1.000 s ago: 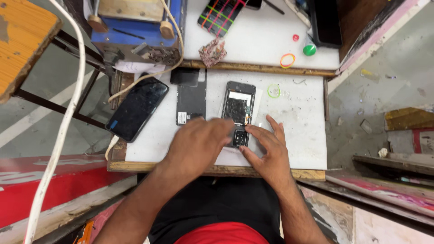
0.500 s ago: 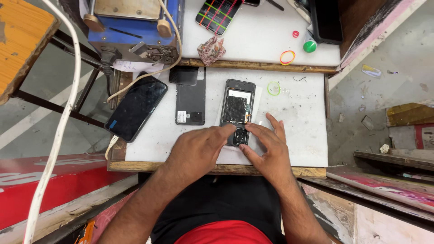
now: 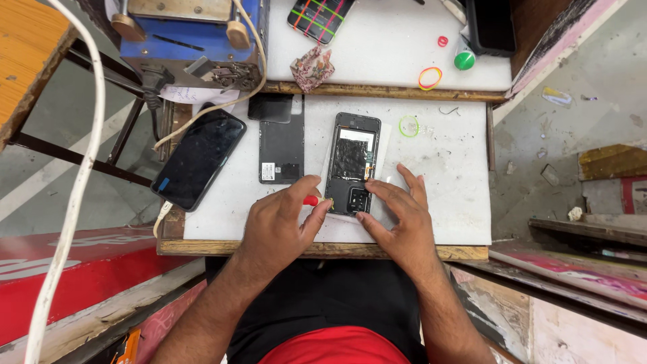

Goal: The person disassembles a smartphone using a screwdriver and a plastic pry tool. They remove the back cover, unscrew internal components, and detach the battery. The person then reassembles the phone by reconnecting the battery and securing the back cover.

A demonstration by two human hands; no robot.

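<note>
While the open phone (image 3: pixel 353 164) lies flat on the white board (image 3: pixel 458 202), both hands work at its near end. It has no back cover, so its dark inner parts show. The left hand (image 3: pixel 276 226) pinches a small tool with a red handle (image 3: pixel 311 200) — thumb and first finger are closed tight on it, and its tip seems to touch the phone's lower left corner. The right hand (image 3: pixel 399 219) rests flat beside the phone, fingers spread apart, with the fingertips pressing on its right edge and bottom, likely so it cannot slide.

Just left of the phone lies a grey back cover (image 3: pixel 282 147), inside up. Further left a black phone (image 3: pixel 199 156) hangs partly over the board's edge. A green ring (image 3: pixel 408 126) sits near the open phone's top right corner. Behind, on a second board, are a yellow ring (image 3: pixel 430 77) and a green cap (image 3: pixel 464 60) — well apart from the hands.
</note>
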